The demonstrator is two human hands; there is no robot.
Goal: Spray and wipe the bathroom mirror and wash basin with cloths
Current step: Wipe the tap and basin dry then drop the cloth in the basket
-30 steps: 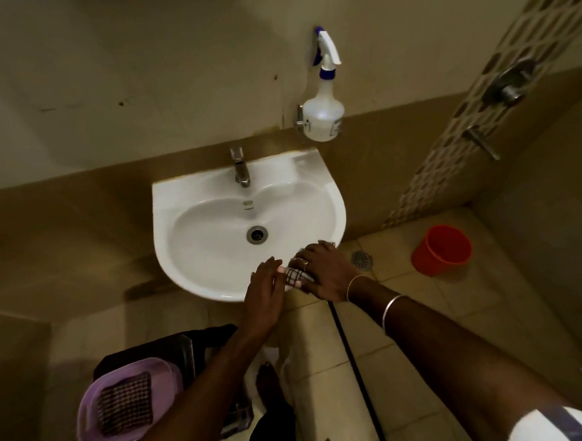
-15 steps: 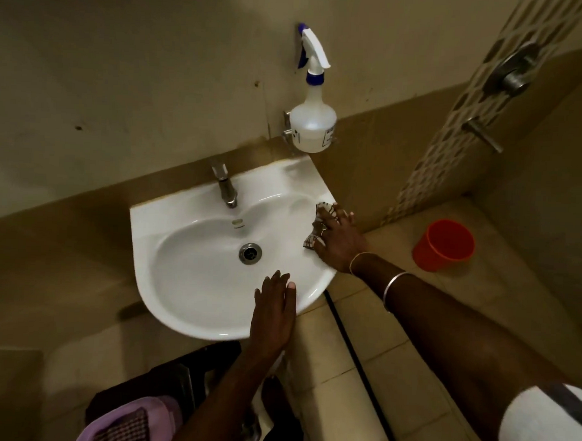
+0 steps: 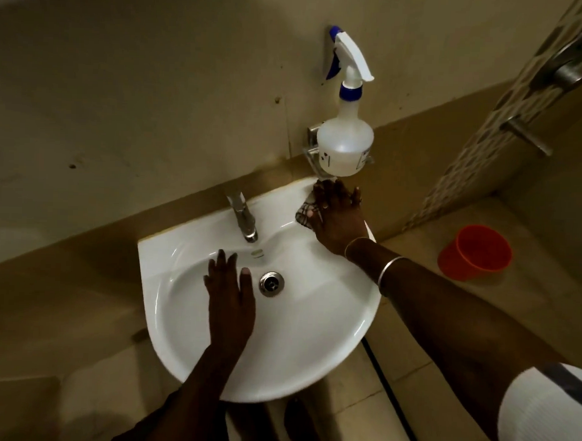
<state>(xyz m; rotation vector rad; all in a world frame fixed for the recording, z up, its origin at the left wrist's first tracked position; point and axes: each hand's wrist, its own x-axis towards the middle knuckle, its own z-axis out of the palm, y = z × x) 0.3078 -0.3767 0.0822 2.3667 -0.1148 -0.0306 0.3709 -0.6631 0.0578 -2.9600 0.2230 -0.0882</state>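
Tan wall (image 3: 156, 83) and tan floor tiles (image 3: 358, 420) fill this small bathroom. Through the head camera I look down on a white wash basin (image 3: 311, 346) fixed to the wall. It has a shiny tap (image 3: 243, 215) at the back and a round metal drain (image 3: 272, 283) in the middle of the bowl.

The right hand (image 3: 337, 215) lies flat on a checked cloth (image 3: 304, 214). Its fingers are spread out straight, and they press the cloth onto the back right corner of the basin, right of the tap. Only a bit of the cloth peeks out by the thumb. Two bangles (image 3: 389, 268) sit on that wrist, and a white sleeve (image 3: 547, 414) shows at the bottom right.

The left hand (image 3: 229, 297) is flat too, with its fingers straight. It holds nothing. It is over the bowl, just left of the drain, and I cannot tell if it touches the basin.

A clear spray bottle (image 3: 345, 143) with a white and blue top stands upright in a metal holder (image 3: 313, 145) on the wall, just above the right hand. A red bucket (image 3: 474, 256) stands on the floor to the right, well apart from the basin.
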